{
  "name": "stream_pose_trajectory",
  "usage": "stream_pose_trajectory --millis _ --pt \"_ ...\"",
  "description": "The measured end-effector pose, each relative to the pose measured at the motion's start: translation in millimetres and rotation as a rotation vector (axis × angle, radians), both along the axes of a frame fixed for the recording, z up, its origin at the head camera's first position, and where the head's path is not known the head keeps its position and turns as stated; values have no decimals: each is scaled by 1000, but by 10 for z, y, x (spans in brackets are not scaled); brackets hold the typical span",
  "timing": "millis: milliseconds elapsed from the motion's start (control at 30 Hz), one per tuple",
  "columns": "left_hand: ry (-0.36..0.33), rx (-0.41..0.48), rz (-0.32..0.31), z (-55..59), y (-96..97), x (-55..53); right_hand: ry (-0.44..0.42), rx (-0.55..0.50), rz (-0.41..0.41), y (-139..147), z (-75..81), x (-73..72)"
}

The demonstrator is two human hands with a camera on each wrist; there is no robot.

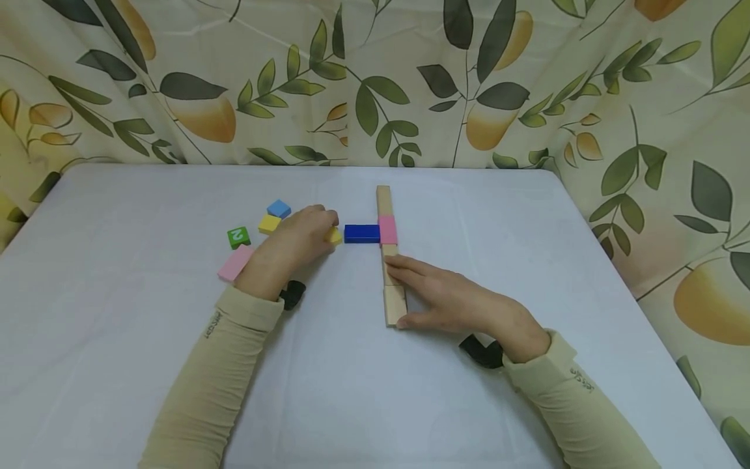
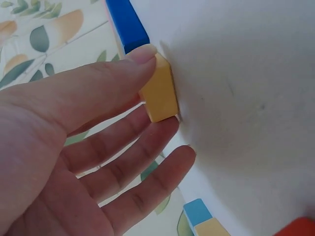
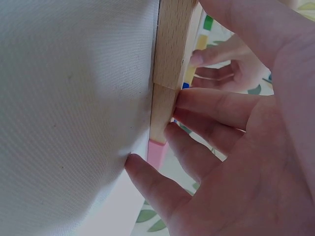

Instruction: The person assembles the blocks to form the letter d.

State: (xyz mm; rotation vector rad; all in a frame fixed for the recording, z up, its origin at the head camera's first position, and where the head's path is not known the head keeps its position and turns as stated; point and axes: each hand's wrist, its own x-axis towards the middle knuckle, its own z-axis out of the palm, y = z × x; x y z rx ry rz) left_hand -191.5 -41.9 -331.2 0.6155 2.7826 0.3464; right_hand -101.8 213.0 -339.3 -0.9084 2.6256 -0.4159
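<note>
My left hand [image 1: 299,236] pinches a yellow block [image 2: 163,93] between thumb and fingers, just left of a dark blue block [image 1: 361,234]. That blue block lies crosswise, its right end against a pink block [image 1: 388,229]. The pink block sits in a straight row with wooden blocks [image 1: 395,306] above and below it. My right hand [image 1: 457,296] lies along the right of this row, its fingertips touching the wood and its thumb at the near end. In the right wrist view, extended fingers rest beside the wooden blocks [image 3: 172,44].
Left of the row, near my left wrist, lie a light blue block [image 1: 278,208], another yellow block [image 1: 269,224], a green block [image 1: 238,237] marked 2 and a second pink block [image 1: 234,262]. A white cloth [image 1: 328,391] covers the table; a leaf-patterned curtain [image 1: 375,78] hangs behind.
</note>
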Motion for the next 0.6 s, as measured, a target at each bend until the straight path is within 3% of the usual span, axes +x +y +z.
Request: stream_pose_trajectory --millis 233,600 --pt "33 39 23 -16 18 25 -11 -5 -6 -4 3 -6" --pt "13 -5 23 -38 46 -8 -13 -2 -7 -1 -10 -7"
